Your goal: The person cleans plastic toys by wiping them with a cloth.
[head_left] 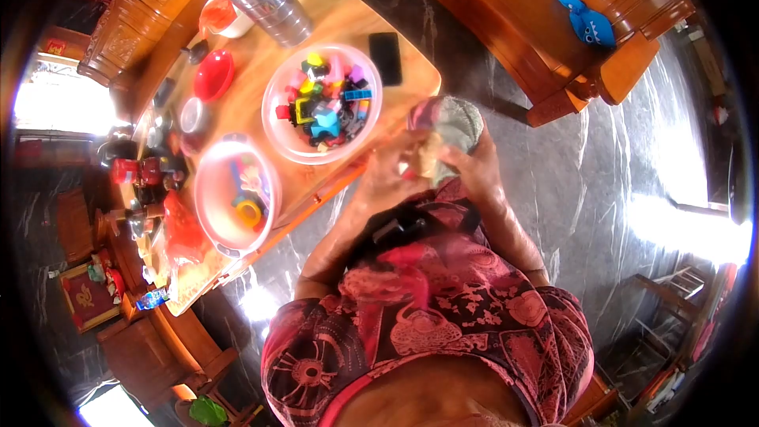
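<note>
My left hand [387, 174] and my right hand [477, 164] are close together above my lap, both smeared by motion. Between them is a small pale-yellow piece [428, 156], with a bit of red near it; its kind cannot be made out. The fingers of my left hand are closed around this piece. A grey cloth [462, 120] is bunched against my right hand, whose fingers curl in at it. To the left of the hands stands a pale plastic basin [269, 115] heaped with colourful toy pieces [324, 120]. Nearer me, a second pale basin [199, 190] holds a few pieces, including a yellow ring [249, 212].
On the wooden table [348, 28] are a black phone [385, 58], a tall metal flask [265, 0], a red bowl [213, 76] and a red plastic bag [183, 229]. A wooden bench [490, 0] with a blue toy [587, 22] stands across the marble-patterned floor [553, 190].
</note>
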{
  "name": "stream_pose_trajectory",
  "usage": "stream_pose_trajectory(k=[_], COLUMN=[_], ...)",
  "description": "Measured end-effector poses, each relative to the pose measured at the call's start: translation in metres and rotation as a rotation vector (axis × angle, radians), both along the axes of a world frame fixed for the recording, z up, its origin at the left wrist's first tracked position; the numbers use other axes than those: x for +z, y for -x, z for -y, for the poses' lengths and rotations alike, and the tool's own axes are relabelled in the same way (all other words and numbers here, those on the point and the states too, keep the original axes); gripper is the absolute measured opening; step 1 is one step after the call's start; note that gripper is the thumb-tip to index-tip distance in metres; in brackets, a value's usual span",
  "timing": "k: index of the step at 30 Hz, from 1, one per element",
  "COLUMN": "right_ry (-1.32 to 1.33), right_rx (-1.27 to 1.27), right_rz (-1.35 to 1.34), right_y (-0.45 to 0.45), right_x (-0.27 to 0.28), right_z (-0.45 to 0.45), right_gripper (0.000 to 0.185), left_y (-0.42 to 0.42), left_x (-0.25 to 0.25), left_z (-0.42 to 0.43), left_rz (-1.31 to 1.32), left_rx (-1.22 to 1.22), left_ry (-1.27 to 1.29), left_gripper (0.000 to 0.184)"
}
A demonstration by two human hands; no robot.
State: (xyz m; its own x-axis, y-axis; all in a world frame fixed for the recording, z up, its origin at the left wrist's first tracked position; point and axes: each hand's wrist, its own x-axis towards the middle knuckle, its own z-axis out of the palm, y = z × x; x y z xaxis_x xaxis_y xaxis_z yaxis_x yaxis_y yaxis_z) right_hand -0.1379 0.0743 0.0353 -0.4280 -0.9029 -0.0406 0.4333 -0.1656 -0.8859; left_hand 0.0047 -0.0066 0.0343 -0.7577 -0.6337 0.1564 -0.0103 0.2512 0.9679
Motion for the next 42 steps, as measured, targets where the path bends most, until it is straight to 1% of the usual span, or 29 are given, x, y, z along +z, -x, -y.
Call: stream_pose_trajectory(k=[2,4,5,6,7,8,9,10,11,13,14,16,17,20,22,26,28,29,31,32,34,35,36,37,38,39,41,42], right_ry=[-0.05,-0.051,-0.051,-0.082,-0.083,-0.041,0.0,0.004,0.004,-0.01,-0.01,-0.161,-0.161,-0.113,-0.114,-0.159,-0.051,-0.051,-0.111,-0.111,-0.098,-0.099,-0.089,-0.08,-0.055,-0.056,0.033,0.033], right_rx=[-0.021,-0.043,-0.064,-0.079,-0.079,-0.092,-0.105,-0.106,-0.105,-0.115,-0.118,-0.102,-0.103,-0.109,-0.132,-0.16,-0.167,-0.166,-0.166,-0.165,-0.152,-0.151,-0.139,-0.127,-0.097,-0.096,-0.094,-0.093], right_rz=[0.081,0.079,0.078,0.008,0.008,0.027,0.047,0.091,0.091,0.115,0.115,0.067,0.067,0.148,0.097,0.024,0.095,0.095,0.017,0.017,-0.099,-0.099,-0.109,-0.119,-0.11,-0.11,-0.214,-0.214], right_y=[0.003,0.006,0.008,0.012,0.013,0.013,0.014,0.014,0.014,0.013,0.014,0.015,0.014,0.009,0.008,0.003,0.0,0.0,0.0,0.0,-0.001,-0.003,-0.005,-0.007,-0.008,-0.009,-0.011,-0.013], right_x=[-0.002,-0.006,-0.008,-0.01,-0.014,-0.019,-0.023,-0.025,-0.027,-0.027,-0.025,-0.018,-0.019,-0.021,-0.02,-0.018,-0.02,-0.022,-0.026,-0.025,-0.021,-0.019,-0.016,-0.014,-0.009,-0.009,-0.01,-0.011], right_z=[0.0,0.002,0.003,0.003,0.004,0.005,0.006,0.007,0.007,0.006,0.005,0.002,0.002,0.002,0.002,0.002,0.005,0.005,0.004,0.004,0.003,0.002,0.0,-0.001,-0.002,-0.003,-0.003,-0.003], right_gripper=[0.059,0.055,0.052,0.046,0.046,0.045,0.043,0.042,0.042,0.041,0.041,0.04,0.04,0.04,0.041,0.043,0.045,0.045,0.046,0.046,0.049,0.049,0.05,0.052,0.059,0.059,0.066,0.066], left_y=[0.0,-0.001,-0.002,-0.003,-0.003,-0.002,0.001,0.002,0.002,0.001,0.002,0.004,0.004,0.002,0.001,0.002,0.002,0.001,0.0,0.0,0.0,0.001,0.003,0.006,0.007,0.007,0.006,0.005], left_x=[0.002,0.005,0.002,-0.003,-0.001,0.001,0.004,0.007,0.006,0.001,-0.001,-0.003,-0.006,-0.011,-0.008,-0.004,-0.011,-0.012,-0.011,-0.011,-0.011,-0.017,-0.029,-0.026,-0.023,-0.018,-0.02,-0.034], left_z=[0.0,-0.001,0.0,0.0,0.0,-0.001,-0.003,-0.004,-0.003,-0.002,-0.003,-0.006,-0.005,-0.003,-0.002,0.0,0.001,0.001,-0.001,-0.001,-0.002,-0.003,-0.003,-0.003,-0.001,0.002,0.004,0.003], left_rz=[-0.023,0.105,0.105,0.111,0.116,0.116,0.059,0.002,0.003,0.075,0.075,0.005,0.005,-0.045,-0.052,-0.07,-0.061,-0.061,-0.039,-0.04,-0.054,-0.054,-0.121,-0.188,-0.188,-0.214,-0.241,-0.202], left_rx=[-0.007,-0.067,-0.067,-0.105,-0.144,-0.144,-0.155,-0.165,-0.164,-0.183,-0.186,-0.152,-0.153,-0.157,-0.168,-0.177,-0.141,-0.14,-0.106,-0.106,-0.093,-0.093,-0.028,0.036,0.036,-0.001,-0.037,0.067], left_ry=[0.041,-0.012,-0.012,0.03,0.071,0.071,0.075,0.079,0.079,-0.032,-0.031,-0.174,-0.174,-0.177,-0.085,0.006,0.083,0.083,-0.02,-0.021,-0.31,-0.311,-0.303,-0.295,-0.297,-0.314,-0.331,-0.237], left_gripper=[0.061,0.067,0.067,0.068,0.068,0.068,0.071,0.075,0.075,0.074,0.074,0.075,0.075,0.076,0.071,0.071,0.073,0.073,0.071,0.071,0.071,0.071,0.065,0.06,0.06,0.058,0.056,0.053])
